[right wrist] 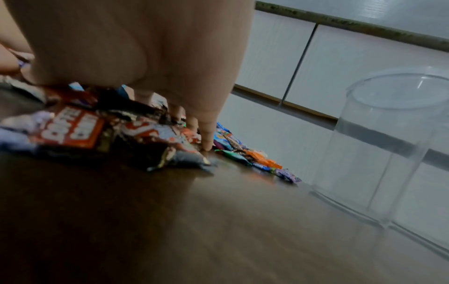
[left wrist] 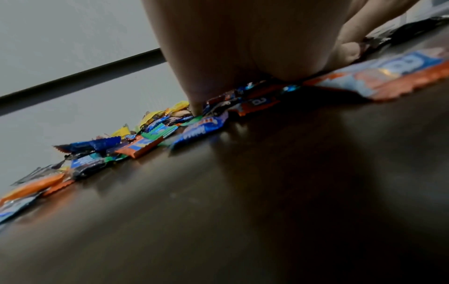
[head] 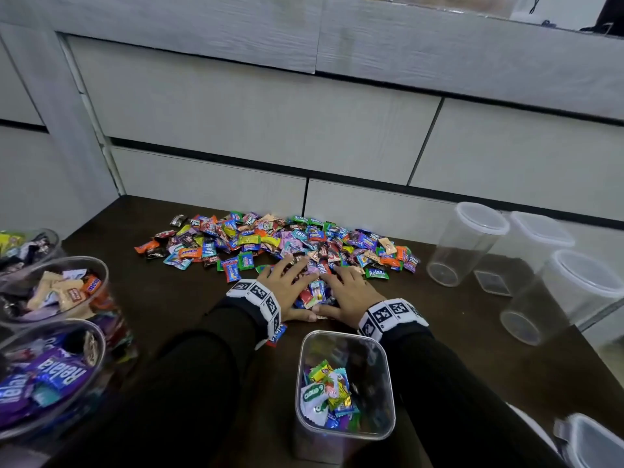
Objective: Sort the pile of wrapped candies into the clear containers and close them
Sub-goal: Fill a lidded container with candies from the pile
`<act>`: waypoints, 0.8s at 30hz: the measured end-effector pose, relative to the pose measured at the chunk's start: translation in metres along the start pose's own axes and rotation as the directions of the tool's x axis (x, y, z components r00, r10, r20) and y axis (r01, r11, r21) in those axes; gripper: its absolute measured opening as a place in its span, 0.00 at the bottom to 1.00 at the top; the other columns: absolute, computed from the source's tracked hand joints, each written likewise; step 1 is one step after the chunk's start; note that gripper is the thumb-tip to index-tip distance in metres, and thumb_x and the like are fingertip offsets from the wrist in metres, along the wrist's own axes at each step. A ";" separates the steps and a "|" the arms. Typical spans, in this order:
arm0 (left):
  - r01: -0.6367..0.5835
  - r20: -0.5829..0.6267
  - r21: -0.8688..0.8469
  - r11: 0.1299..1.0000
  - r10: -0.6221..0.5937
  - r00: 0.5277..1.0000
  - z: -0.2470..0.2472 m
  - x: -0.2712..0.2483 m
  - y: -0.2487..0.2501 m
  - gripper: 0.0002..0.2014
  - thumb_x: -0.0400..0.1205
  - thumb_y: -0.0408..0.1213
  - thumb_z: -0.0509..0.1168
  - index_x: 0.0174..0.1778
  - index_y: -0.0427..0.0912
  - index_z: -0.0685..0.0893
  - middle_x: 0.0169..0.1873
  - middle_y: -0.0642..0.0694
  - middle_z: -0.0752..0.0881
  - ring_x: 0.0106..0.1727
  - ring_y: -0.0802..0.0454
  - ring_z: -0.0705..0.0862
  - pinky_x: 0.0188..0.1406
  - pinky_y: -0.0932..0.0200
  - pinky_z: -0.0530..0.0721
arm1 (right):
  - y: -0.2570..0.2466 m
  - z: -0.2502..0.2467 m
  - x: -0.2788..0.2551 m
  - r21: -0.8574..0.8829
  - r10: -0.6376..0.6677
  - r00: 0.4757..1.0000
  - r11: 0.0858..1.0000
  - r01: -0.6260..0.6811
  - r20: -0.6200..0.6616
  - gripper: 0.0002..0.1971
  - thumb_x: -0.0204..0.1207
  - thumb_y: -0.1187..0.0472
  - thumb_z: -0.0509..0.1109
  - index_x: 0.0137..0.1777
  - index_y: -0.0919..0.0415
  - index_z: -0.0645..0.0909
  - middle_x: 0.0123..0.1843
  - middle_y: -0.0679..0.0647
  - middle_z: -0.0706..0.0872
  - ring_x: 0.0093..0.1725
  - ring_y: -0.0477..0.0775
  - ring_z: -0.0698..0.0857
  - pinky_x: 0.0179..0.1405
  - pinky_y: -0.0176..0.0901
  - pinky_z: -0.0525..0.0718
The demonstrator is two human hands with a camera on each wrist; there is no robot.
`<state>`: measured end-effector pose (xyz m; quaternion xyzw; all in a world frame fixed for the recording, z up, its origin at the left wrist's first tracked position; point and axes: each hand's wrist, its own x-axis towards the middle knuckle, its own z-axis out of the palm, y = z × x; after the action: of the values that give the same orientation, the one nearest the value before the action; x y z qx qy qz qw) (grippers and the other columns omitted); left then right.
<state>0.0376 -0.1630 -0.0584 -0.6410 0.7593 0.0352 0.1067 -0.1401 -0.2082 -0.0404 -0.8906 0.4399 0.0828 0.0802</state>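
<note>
Both hands, left hand (head: 291,288) and right hand (head: 351,294), press flat on the candy pile (head: 280,243).

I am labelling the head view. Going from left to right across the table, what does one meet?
Filled containers → left hand → right hand, both on the candy pile → empty clear containers.

dark wooden table (head: 175,298) — candy pile (head: 270,241) mid-back, filled tubs (head: 67,292) left, clear containers (head: 472,244) right, one tub (head: 344,383) in front.
</note>
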 end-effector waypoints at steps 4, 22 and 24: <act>0.099 -0.074 -0.025 0.995 -0.100 0.992 0.000 -0.004 0.007 0.39 0.80 0.69 0.55 0.85 0.59 0.52 0.84 0.47 0.55 0.82 0.42 0.56 0.75 0.41 0.65 | 0.001 -0.006 -0.004 -0.066 -0.043 0.998 0.997 0.040 -0.040 0.34 0.78 0.40 0.63 0.78 0.56 0.62 0.76 0.59 0.65 0.75 0.62 0.63 0.71 0.57 0.70; 0.104 -0.006 -0.003 0.995 -0.104 0.995 -0.017 -0.007 0.010 0.37 0.80 0.67 0.58 0.81 0.49 0.60 0.75 0.38 0.65 0.69 0.38 0.76 0.55 0.45 0.81 | -0.023 0.007 -0.004 -0.016 0.044 0.998 0.999 -0.045 -0.040 0.28 0.81 0.46 0.62 0.72 0.66 0.64 0.70 0.64 0.68 0.70 0.64 0.68 0.64 0.59 0.74; 0.103 0.005 0.026 0.994 -0.104 0.995 -0.021 -0.007 0.011 0.36 0.82 0.66 0.55 0.80 0.47 0.60 0.76 0.38 0.67 0.63 0.38 0.82 0.45 0.48 0.79 | -0.023 0.002 -0.004 0.052 0.041 0.999 0.998 -0.041 -0.001 0.24 0.82 0.51 0.63 0.70 0.67 0.65 0.69 0.64 0.70 0.69 0.65 0.70 0.63 0.59 0.74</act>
<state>0.0258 -0.1579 -0.0375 -0.6779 0.7251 0.0221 0.1191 -0.1246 -0.1907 -0.0398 -0.8790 0.4603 0.0720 0.1012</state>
